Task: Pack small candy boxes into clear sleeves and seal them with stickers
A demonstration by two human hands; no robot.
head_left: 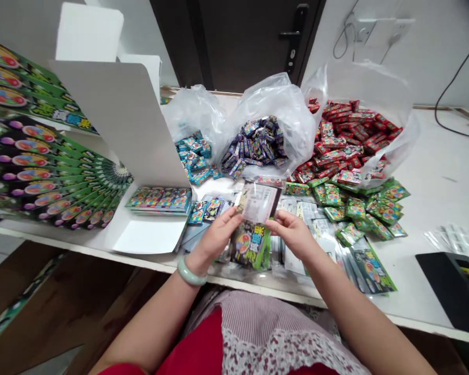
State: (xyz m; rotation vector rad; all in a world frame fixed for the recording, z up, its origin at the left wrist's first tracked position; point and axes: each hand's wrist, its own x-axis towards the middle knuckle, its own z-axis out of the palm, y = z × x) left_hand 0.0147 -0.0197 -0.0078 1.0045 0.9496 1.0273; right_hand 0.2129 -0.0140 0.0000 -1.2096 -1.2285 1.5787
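Note:
My left hand (218, 234), with a pale green bangle at the wrist, pinches the left edge of a clear plastic packet (258, 202) showing a white printed sheet. Thumb and fingers of my right hand (291, 229) are closed on its right edge. Just below lies a black and green printed packet (250, 245); I cannot tell whether it is joined to the held one. More clear packets (305, 211) lie flat under and beside my right hand. Close to my left hand are small blue and purple boxes (205, 209).
An open white carton (148, 234) holds stacked small boxes on the left, before fanned printed cartons (35, 172). Plastic bags hold purple boxes (258, 143) and red boxes (347, 135). Green packets (355, 208) lie right; a black tape dispenser (449, 286) stands at the table's right.

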